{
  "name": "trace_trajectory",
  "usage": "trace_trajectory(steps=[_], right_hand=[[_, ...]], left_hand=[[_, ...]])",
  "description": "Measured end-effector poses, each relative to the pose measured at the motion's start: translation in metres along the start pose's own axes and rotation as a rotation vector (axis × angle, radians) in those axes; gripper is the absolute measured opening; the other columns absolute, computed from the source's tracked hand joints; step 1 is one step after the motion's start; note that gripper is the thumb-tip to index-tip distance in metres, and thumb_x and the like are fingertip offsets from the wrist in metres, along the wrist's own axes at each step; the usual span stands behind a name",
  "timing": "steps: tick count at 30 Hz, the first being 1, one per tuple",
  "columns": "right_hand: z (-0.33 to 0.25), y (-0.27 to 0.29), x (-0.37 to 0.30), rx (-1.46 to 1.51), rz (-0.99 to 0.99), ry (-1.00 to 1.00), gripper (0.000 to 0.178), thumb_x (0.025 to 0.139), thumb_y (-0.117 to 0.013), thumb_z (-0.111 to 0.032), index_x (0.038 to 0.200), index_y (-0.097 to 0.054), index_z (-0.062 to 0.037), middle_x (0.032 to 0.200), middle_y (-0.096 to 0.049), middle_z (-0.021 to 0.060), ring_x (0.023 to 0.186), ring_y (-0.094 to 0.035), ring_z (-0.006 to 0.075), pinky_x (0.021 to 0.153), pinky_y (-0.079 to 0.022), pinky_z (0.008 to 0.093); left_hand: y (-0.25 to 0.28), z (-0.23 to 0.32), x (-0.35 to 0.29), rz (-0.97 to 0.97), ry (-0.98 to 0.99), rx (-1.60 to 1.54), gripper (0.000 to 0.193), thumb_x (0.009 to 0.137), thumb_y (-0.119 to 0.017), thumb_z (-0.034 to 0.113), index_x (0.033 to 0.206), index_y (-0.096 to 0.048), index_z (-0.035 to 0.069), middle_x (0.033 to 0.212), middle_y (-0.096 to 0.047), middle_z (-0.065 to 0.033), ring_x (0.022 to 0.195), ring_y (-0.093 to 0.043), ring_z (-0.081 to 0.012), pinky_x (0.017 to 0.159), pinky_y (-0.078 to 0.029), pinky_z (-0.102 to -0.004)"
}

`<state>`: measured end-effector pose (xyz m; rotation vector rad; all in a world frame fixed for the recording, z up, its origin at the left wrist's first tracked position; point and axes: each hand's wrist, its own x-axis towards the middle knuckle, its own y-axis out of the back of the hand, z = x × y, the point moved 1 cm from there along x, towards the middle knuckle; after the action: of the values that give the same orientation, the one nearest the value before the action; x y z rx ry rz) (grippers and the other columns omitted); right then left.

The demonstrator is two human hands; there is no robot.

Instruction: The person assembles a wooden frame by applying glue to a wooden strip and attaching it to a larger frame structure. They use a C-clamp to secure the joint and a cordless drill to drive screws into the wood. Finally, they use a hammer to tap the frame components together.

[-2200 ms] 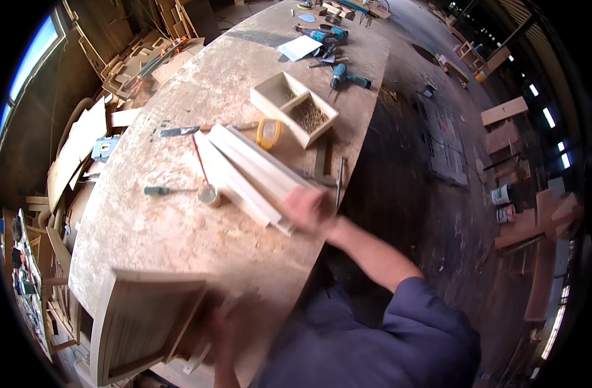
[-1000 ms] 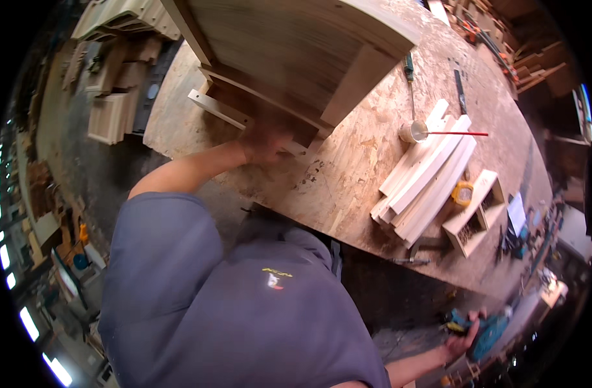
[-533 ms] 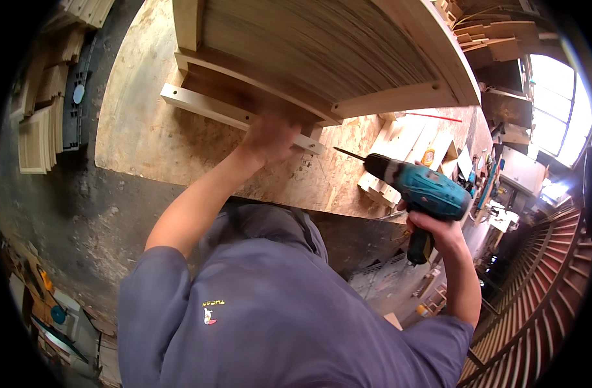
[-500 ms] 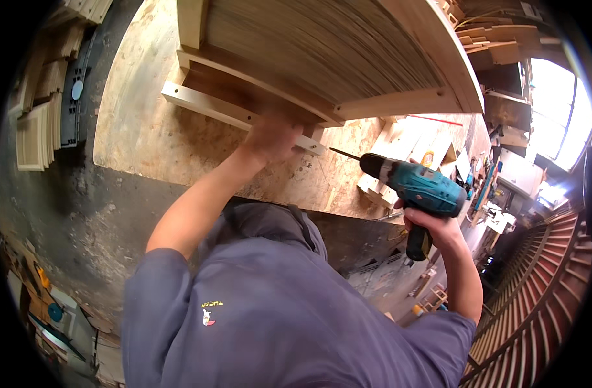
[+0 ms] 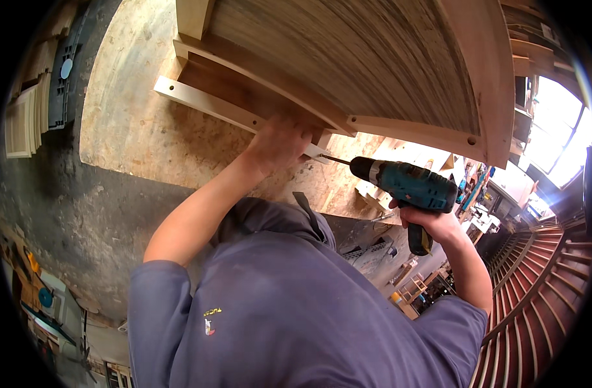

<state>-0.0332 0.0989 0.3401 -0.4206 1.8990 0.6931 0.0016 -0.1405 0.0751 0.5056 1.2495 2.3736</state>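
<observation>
My right hand is closed round the grip of a teal and black cordless drill. Its long bit points left, and the tip meets the hole near the right end of a pale wooden strip. Dark holes dot the strip's face. My left hand is wrapped over that strip, left of the bit, pressing it to the edge of a wooden frame. Above both hands stands a large wooden piece of furniture with a grained panel. My left fingertips are partly hidden behind the wood.
A chipboard worktop lies under the furniture, its near edge close to my body. More pale wood pieces rest on it beyond the drill. Stacked panels stand at the far left. A red slatted rack fills the lower right.
The drill has moved left and its bit tip has come to the strip's end hole. My left hand stays on the strip. The view has shifted a little.
</observation>
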Motion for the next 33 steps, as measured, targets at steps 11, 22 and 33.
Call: trace_trajectory(steps=[11, 22, 33], right_hand=[[-0.013, 0.012, 0.012, -0.108, -0.022, -0.024, 0.040, 0.081, -0.069, 0.000, 0.121, -0.064, -0.0018, 0.100, -0.072, 0.0080, 0.073, -0.064, 0.0136, 0.066, -0.055, 0.0302], [-0.046, -0.006, 0.014, -0.500, -0.199, 0.321, 0.067, 0.080, -0.069, -0.003, 0.144, -0.050, -0.0054, 0.121, -0.068, 0.0175, 0.110, -0.067, 0.0211, 0.097, -0.050, 0.0328], [-0.040, -0.010, 0.022, -0.433, -0.168, 0.373, 0.074, 0.074, -0.067, -0.006, 0.146, -0.047, -0.0013, 0.129, -0.064, 0.0139, 0.114, -0.062, 0.0187, 0.102, -0.046, 0.0318]], left_hand=[[0.002, 0.002, 0.000, -0.014, 0.010, 0.031, 0.042, 0.066, -0.083, 0.049, 0.084, -0.067, 0.015, 0.085, -0.064, -0.0002, 0.090, -0.063, -0.0208, 0.081, -0.049, -0.0371], [-0.005, 0.000, -0.002, 0.047, 0.012, -0.003, 0.042, 0.066, -0.083, 0.049, 0.083, -0.066, 0.015, 0.084, -0.064, -0.0008, 0.089, -0.063, -0.0209, 0.080, -0.050, -0.0365], [-0.001, 0.000, 0.000, 0.002, 0.002, 0.050, 0.044, 0.068, -0.082, 0.050, 0.087, -0.066, 0.014, 0.084, -0.063, -0.0013, 0.088, -0.062, -0.0207, 0.080, -0.049, -0.0368]])
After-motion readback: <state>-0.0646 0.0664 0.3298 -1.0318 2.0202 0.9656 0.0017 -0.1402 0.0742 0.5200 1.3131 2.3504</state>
